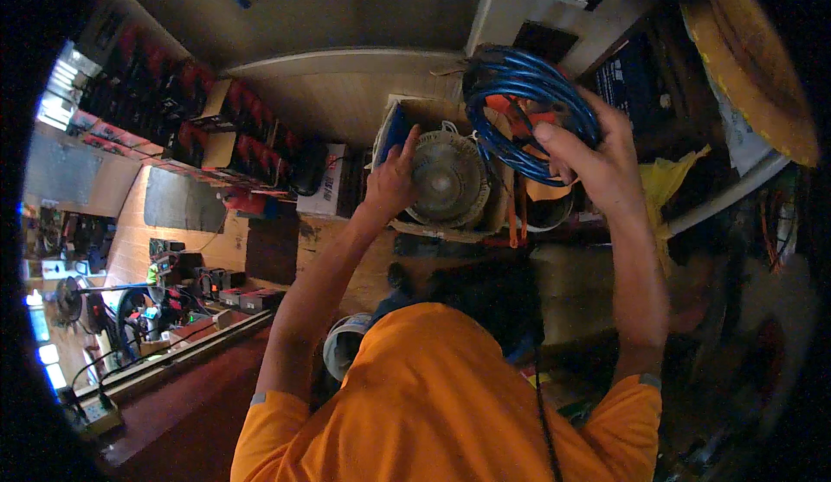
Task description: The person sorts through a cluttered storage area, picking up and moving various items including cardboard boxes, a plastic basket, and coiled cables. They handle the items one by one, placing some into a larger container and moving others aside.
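Observation:
My right hand (594, 151) grips a coil of glossy blue tubing or cable (519, 66), with the thumb across its lower inner side. The coil is raised above the right side of an open cardboard box (448, 232). Inside the box sits a round, pale, ribbed, basket-like object (448, 180). My left hand (393, 180) is at the left side of this object, index finger stretched out along its rim, with nothing seen in its grasp. Whether that hand presses on the object or the box edge is unclear. Orange-red material (513, 113) shows through the coil.
A white box with printing (328, 183) stands left of the cardboard box. Shelves of red and black boxes (240, 138) line the left wall. Beneath the coil is a round container (552, 212); a yellow bag (672, 177) hangs at right. A white bucket (344, 345) stands beside me.

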`<state>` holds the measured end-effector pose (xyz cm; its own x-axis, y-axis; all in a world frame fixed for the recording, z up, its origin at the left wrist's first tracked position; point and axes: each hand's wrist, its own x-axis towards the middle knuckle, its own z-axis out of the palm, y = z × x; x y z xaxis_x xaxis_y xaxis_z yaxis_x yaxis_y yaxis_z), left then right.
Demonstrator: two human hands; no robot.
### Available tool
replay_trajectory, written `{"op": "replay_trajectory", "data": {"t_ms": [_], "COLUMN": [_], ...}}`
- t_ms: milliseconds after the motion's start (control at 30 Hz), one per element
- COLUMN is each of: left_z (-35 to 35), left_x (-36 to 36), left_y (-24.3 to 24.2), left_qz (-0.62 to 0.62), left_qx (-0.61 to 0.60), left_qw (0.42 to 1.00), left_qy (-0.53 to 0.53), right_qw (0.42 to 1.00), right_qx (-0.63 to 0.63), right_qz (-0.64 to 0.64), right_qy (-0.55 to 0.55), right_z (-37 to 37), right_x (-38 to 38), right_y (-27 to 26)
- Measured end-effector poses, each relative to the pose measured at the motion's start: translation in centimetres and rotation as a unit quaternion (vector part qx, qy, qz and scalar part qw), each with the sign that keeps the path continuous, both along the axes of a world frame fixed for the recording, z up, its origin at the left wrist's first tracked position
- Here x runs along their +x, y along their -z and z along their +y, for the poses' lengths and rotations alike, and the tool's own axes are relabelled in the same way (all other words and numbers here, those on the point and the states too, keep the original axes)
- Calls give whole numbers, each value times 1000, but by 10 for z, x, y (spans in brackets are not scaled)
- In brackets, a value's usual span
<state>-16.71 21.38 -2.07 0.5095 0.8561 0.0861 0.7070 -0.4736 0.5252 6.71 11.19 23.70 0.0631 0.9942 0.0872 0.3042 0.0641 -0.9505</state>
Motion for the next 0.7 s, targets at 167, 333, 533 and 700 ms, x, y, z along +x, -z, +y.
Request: {"op": "replay_trajectory", "data": {"t_ms": [167,333,533,700], "left_z": [3,-3,-12,-12], "left_x": [3,-3,-16,-20], "left_y": [-7,-25,-59,-95], "left_qz": [19,-27,-124,-250], "left_qx": [-53,-19,60,67], "left_qw": [998,999,988,963], "left_qy": [-15,-33,-64,-75], "right_qw": [999,998,994,992], "right_qx": [38,45,95,114], "right_qz": [6,-26,-5,-9], "right_qy": [-3,34,52,53], "right_z": [-7,-18,-31,-50], "right_x": [2,3,-8,-3], "right_y": [-2,-11,-31,-62]}}
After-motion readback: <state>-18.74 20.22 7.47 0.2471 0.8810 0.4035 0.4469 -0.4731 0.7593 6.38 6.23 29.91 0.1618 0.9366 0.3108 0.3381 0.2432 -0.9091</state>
